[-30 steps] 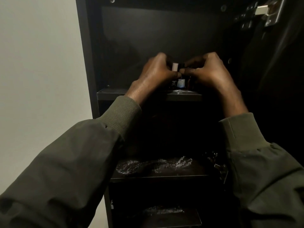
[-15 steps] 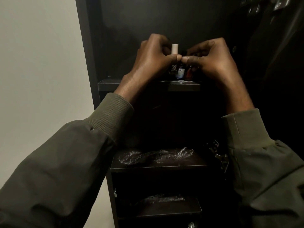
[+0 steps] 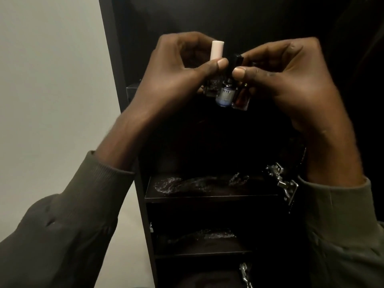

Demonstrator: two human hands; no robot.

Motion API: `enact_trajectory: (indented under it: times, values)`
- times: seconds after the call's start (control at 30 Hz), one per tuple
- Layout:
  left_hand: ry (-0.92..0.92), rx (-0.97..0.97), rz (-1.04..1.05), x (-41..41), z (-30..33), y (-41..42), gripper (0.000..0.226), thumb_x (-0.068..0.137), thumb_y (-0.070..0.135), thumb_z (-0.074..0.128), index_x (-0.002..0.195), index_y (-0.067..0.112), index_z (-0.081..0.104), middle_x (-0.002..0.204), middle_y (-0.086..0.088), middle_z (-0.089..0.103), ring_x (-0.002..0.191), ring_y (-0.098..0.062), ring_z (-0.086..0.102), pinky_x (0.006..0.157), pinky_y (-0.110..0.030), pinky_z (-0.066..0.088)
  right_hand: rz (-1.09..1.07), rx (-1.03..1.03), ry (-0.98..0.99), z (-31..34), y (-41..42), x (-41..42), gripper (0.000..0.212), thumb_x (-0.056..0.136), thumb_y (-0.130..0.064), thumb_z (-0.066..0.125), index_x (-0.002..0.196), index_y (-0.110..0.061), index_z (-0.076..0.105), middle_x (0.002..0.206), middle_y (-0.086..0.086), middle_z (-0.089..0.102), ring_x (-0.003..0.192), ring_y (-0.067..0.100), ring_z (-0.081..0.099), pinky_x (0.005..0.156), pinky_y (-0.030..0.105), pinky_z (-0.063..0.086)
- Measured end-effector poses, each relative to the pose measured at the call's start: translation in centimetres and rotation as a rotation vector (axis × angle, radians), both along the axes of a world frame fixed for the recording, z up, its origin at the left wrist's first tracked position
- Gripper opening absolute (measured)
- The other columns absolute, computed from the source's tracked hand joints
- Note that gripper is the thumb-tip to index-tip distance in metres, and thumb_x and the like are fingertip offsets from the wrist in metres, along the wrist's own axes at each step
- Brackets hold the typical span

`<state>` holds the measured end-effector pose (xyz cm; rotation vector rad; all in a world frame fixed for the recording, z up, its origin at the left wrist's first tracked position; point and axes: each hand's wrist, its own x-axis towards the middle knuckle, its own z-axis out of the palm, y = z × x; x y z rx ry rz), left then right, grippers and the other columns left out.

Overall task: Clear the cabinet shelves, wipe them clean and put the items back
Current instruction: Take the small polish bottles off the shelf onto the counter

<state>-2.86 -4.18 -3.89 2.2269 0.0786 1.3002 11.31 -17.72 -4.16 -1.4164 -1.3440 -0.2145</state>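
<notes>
While both hands work close together in front of the dark cabinet (image 3: 128, 59), they carry a small cluster of bottles between them, lifted clear of any shelf. The left hand (image 3: 176, 69) curls its fingers round a bottle with a tall white cap (image 3: 217, 49), the thumb pressing across its front. The right hand (image 3: 291, 73) pinches a red bottle (image 3: 241, 99) and, it seems, the dark cap of the blue-labelled bottle (image 3: 224, 96) that hangs in the middle; which hand truly bears that middle one I cannot tell, since the caps vanish into shadow between the thumbs.

Below, the middle shelf (image 3: 207, 197) and the lower shelf (image 3: 197, 249) each hold what looks like crumpled clear plastic film. A metal hinge (image 3: 282, 181) sits at the right of the cabinet by the middle shelf, and another hinge (image 3: 245, 273) shows lower down.

Judging by the task, the bottles are either coming off for wiping or going back.

The risk lies in holding three small glass bottles by their caps in two hands. If the thumbs part before one hand has a sure hold, the middle bottle is likely to slip and fall onto the shelf beneath or past it. A loosely screwed cap could also let a bottle drop away.
</notes>
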Motion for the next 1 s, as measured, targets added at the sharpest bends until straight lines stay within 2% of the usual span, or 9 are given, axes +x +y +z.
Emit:
enact_trajectory:
  times: [0.27,0.33,0.47,0.57,0.67,0.83,1.0]
  values:
    - [0.081,-0.177,0.016,-3.5,-8.8,-0.3,0.030,0.085,0.021,0.074,0.114,0.013,0.069,0.099,0.005,0.074,0.089,-0.006,0.072,0.071,-0.020,0.058,0.157,-0.116,0.160,-8.4,1.0,-2.1,0.015,0.079,-0.018,0.080,0.093,-0.020,0.075,0.086,-0.003,0.076,0.078,0.008,0.073,0.065,0.024,0.054]
    - [0.124,-0.257,0.017,-4.2,-11.8,-0.2,0.030,0.084,0.020,0.074,0.113,0.013,0.070,0.099,0.003,0.074,0.090,-0.008,0.072,0.073,-0.022,0.058,0.177,-0.173,0.196,-11.5,1.4,-2.4,0.015,0.079,-0.018,0.079,0.093,-0.022,0.074,0.086,-0.004,0.075,0.079,0.008,0.073,0.067,0.026,0.055]
    - [0.228,-0.416,0.047,-5.2,-17.9,-0.1,0.027,0.085,0.018,0.073,0.111,0.017,0.071,0.097,0.004,0.074,0.089,-0.012,0.072,0.075,-0.029,0.059,0.188,-0.340,0.296,-17.8,2.0,-2.9,0.016,0.081,-0.018,0.078,0.097,-0.021,0.075,0.093,-0.004,0.075,0.090,0.010,0.071,0.079,0.040,0.060]
    - [0.290,-0.501,0.078,-5.7,-21.8,0.0,0.026,0.084,0.016,0.075,0.109,0.019,0.072,0.094,0.006,0.075,0.088,-0.010,0.072,0.076,-0.032,0.058,0.205,-0.450,0.397,-21.5,2.1,-3.3,0.015,0.081,-0.018,0.078,0.095,-0.021,0.075,0.090,-0.002,0.075,0.085,0.015,0.072,0.079,0.045,0.060]
    - [0.348,-0.559,0.096,-5.9,-25.4,0.0,0.025,0.082,0.015,0.077,0.107,0.018,0.073,0.094,0.006,0.075,0.089,-0.009,0.071,0.082,-0.037,0.060,0.187,-0.543,0.474,-25.2,2.4,-3.5,0.014,0.079,-0.020,0.079,0.093,-0.023,0.076,0.086,-0.002,0.075,0.081,0.015,0.072,0.076,0.040,0.060]
    - [0.445,-0.639,0.101,-5.8,-31.8,0.3,0.025,0.080,0.017,0.079,0.103,0.023,0.072,0.093,0.004,0.074,0.087,-0.017,0.071,0.082,-0.048,0.059,0.178,-0.627,0.553,-31.5,2.9,-3.2,0.016,0.079,-0.017,0.080,0.093,-0.022,0.076,0.086,0.000,0.076,0.080,0.017,0.073,0.071,0.034,0.059]
    - [0.531,-0.720,0.098,-6.1,-36.9,0.1,0.024,0.079,0.014,0.080,0.097,0.027,0.072,0.089,0.000,0.074,0.082,-0.025,0.071,0.080,-0.046,0.060,0.148,-0.703,0.596,-36.4,2.8,-3.7,0.016,0.079,-0.013,0.079,0.090,-0.023,0.075,0.084,-0.002,0.076,0.077,0.010,0.071,0.068,0.027,0.057]
